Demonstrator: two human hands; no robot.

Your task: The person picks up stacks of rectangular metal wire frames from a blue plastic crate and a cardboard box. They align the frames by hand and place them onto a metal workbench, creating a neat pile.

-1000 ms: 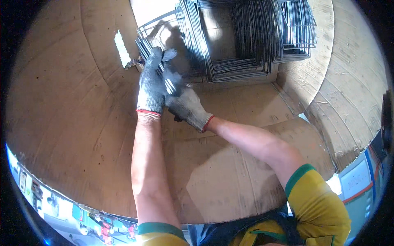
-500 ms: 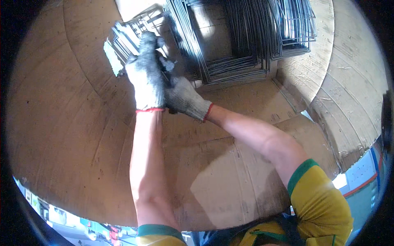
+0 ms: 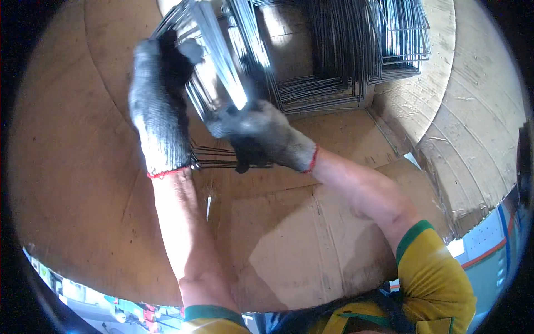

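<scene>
My left hand [image 3: 159, 111], in a grey-white knit glove with a dark, soiled palm, is closed at the left side of a bundle of bent metal wire frames [image 3: 222, 61]. My right hand [image 3: 270, 136], gloved alike, is closed round the lower right end of that bundle. The bundle is tilted, and bright light glares off its wires. More wire ends [image 3: 214, 157] stick out below the hands. To the right stands a dense row of similar rectangular wire frames [image 3: 339, 47], touching or close behind the held ones. Blur hides some fingertips.
Curved brown cardboard walls [image 3: 67, 161] surround the work on both sides. A cardboard flap [image 3: 300, 245] lies between me and the frames. Beyond the rim, at lower left, red and teal equipment [image 3: 147, 313] shows small; a blue and white panel [image 3: 484, 239] is at lower right.
My hands were close together over the wires and are now apart. The left has moved left, the right to the right and slightly nearer. The bundle now stands tilted between them.
</scene>
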